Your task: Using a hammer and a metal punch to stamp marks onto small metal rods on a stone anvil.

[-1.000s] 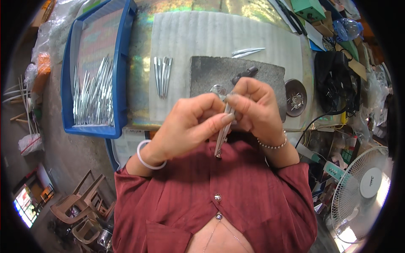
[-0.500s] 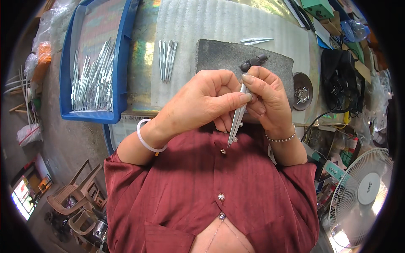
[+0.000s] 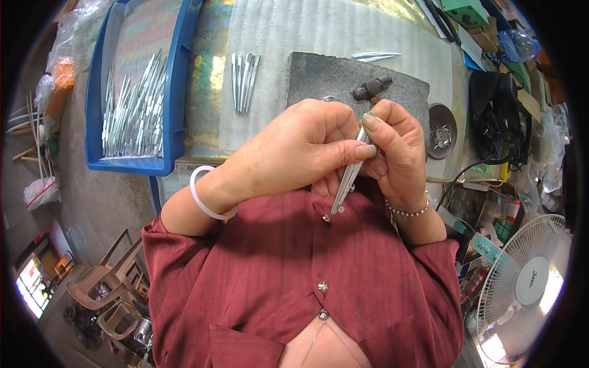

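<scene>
In front of my chest, both hands pinch a slim silver drawing compass (image 3: pixel 348 187). Its legs lie close together, with small screws near the lower end, and the tip slants down toward my shirt. My left hand (image 3: pixel 300 147), closed, presses its thumb along the upper part. With thumb and fingers, my right hand (image 3: pixel 400 144) grips the top end, partly covering it. Just beyond my hands, a dark hammer head (image 3: pixel 372 88) rests on a grey stone block (image 3: pixel 322 76); my right hand hides most of its handle.
Several silver metal legs (image 3: pixel 244 83) lie on the pale foam sheet (image 3: pixel 276 27), and a few more pieces (image 3: pixel 375 56) lie beyond the block. A blue tray (image 3: pixel 129 165) at left holds many. At right are a brown dish (image 3: pixel 451 113) of small pins, a black bag (image 3: pixel 494 116) and a fan (image 3: pixel 521 279).
Both hands keep hold of the compass and have barely shifted. The compass's lower end sits slightly lower, and the view has moved a little.
</scene>
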`<state>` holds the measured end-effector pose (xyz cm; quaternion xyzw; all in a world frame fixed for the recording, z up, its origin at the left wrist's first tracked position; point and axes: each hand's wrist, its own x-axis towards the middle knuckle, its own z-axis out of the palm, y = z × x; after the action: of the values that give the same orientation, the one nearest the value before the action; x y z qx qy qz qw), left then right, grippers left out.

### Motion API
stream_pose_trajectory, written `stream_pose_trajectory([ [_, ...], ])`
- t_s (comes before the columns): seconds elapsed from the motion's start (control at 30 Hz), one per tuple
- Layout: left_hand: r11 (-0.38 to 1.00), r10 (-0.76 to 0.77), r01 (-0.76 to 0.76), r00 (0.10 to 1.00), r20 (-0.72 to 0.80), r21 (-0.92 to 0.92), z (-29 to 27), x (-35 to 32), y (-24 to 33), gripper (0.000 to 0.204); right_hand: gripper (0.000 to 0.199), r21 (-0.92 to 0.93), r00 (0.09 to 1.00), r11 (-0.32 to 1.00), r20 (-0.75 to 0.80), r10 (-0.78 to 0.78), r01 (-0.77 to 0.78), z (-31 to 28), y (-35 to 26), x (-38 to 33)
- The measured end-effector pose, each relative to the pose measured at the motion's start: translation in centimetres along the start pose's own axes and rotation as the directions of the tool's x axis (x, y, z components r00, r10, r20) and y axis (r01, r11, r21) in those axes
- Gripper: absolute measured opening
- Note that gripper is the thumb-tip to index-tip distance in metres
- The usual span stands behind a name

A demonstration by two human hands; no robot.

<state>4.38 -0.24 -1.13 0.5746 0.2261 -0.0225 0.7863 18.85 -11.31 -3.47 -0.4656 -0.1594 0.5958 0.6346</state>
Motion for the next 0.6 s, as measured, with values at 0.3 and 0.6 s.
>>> stream_pose_trajectory([
  [0.3,0.996,-0.071,0.071,0.997,0.017,-0.059,-0.25,0.35,0.67,0.024,0.014,0.077,1.0,0.997,0.009,-0.004,0.003,0.01,0.09,0.12],
  [0.6,0.985,-0.084,0.096,0.992,0.09,-0.141,-0.65,0.83,0.86,0.024,0.017,0.141,1.0,0.99,-0.005,-0.028,0.028,0.02,0.29,-0.16],
])
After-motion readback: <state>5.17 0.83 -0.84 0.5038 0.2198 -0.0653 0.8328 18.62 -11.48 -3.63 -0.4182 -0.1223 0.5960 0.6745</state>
